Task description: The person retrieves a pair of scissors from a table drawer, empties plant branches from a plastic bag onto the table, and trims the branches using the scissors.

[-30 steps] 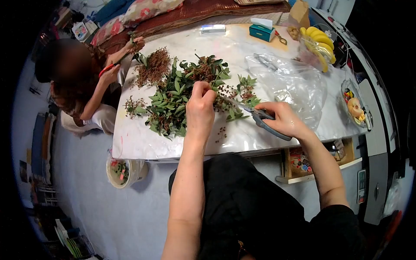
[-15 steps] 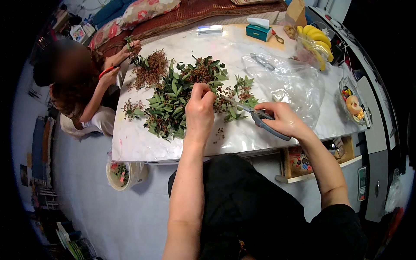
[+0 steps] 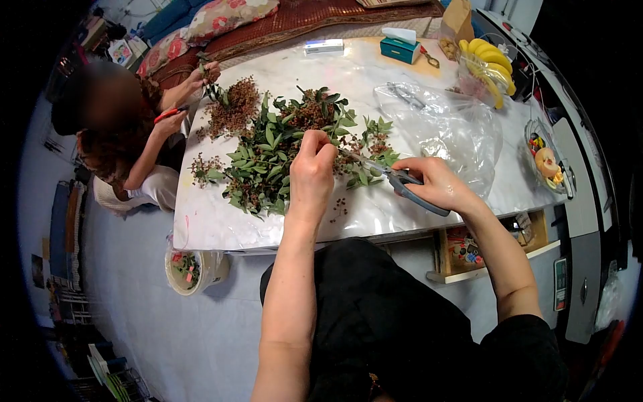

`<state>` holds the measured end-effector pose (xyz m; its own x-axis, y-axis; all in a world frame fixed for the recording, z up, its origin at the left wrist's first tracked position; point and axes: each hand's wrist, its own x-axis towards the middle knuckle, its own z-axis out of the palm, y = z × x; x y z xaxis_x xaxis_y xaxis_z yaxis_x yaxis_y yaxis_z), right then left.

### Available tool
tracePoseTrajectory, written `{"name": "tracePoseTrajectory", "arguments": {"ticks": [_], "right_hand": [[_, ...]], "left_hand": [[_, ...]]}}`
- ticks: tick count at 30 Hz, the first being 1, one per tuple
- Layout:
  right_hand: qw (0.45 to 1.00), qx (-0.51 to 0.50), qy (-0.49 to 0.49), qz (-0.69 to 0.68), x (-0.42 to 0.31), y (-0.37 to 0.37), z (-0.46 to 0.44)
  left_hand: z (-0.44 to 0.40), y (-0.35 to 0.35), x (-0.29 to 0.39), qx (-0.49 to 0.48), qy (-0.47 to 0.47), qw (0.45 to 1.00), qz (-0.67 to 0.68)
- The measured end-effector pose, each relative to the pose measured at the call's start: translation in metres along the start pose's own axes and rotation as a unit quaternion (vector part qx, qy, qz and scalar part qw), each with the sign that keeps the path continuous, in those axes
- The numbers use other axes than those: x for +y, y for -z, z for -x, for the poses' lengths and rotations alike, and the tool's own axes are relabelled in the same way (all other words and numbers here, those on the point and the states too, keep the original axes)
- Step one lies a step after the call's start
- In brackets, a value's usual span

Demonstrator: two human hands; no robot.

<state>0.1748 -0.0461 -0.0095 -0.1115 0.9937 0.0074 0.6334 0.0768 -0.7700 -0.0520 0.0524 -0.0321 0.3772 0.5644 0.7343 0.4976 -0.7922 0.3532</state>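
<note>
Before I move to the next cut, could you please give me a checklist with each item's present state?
1. Grey scissors in the right hand: ok.
2. Left hand clear of the blades: not ok, fingers near the tips.
3. Stem between the blades: cannot tell, too small.
4. Other person's hands clear of the grey scissors: ok, well away.
5. Drawer shut: not ok, open.

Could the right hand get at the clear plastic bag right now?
Probably yes: the plastic bag lies just beyond the right hand, with nothing visible between them, though the scissors it holds might hamper a grip.
</note>
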Motion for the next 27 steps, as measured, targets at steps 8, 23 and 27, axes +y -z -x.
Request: {"name": "tracePoseTrajectory", "arguments": {"ticks": [8, 23, 27], "right_hand": [[1.0, 0.005, 0.0, 0.004, 0.001, -0.001, 0.001], [0.958, -0.037, -0.137, -0.248, -0.009, 0.003, 0.008], [0.972, -0.041, -0.109, -0.205, -0.003, 0.004, 0.014]], "left_hand": [[-0.002, 0.003, 0.002, -0.002, 0.007, 1.0, 0.004], [-0.002, 0.008, 0.002, 0.014, 0.041, 0.999, 0.024], [-0.002, 0.011, -0.002, 0.031, 0.079, 0.996, 0.035]]}}
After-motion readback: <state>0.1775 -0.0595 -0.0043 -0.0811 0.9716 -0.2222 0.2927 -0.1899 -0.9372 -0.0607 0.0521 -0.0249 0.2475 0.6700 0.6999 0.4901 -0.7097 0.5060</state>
